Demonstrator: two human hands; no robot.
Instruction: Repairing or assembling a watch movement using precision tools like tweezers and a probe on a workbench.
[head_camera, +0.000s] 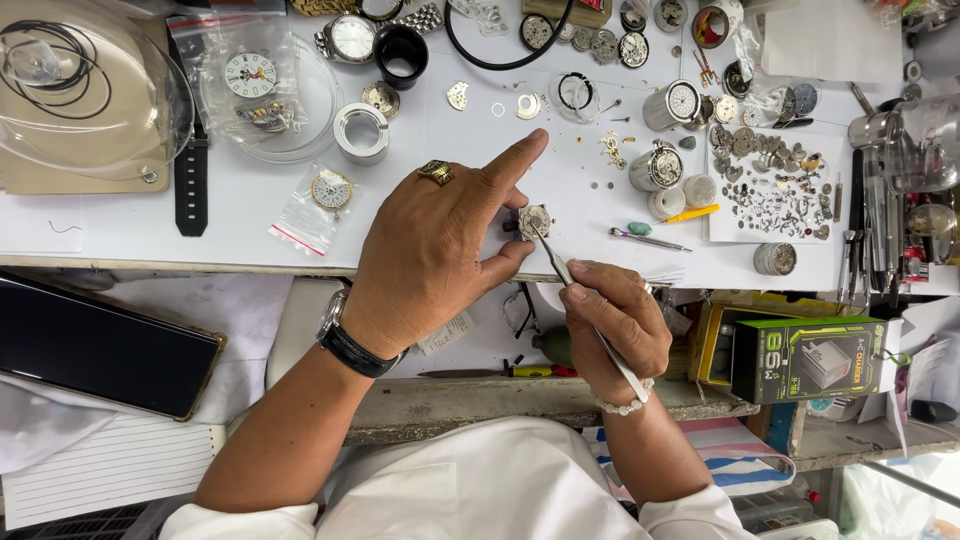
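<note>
Left hand (435, 250): lies palm down on the white bench top (100, 215), thumb and middle finger closed on a small round watch movement (534, 221), index finger stretched out straight beyond it; a gold ring (436, 172) on one finger, a dark-strapped wristwatch (345, 340) at the wrist.
Right hand (610, 325): curled round a pair of fine steel tweezers (575, 290), held like a pen, just to the right of and nearer the body than the left hand.
Tweezer tips: resting on the face of the movement; whether they carry a part is too small to tell.
Movement: at the bench edge, between the left fingertips, touching the tweezers.
Slip risk: the pinch covers only the rim, so in my judgement a sideways push from the tweezers could turn or flick the movement out of the fingers and over the near edge.
Scratch risk: a hard press could let the tips skid across the plate or bend a delicate piece.
Lost-part risk: any tiny part lifted here could spring away among the loose screws and wheels (770, 190) well to the right of the right hand.
Crowding: small metal canisters (657, 168) and a yellow-handled tool (690, 213) just beyond the right hand could be knocked as it swings out.
</note>
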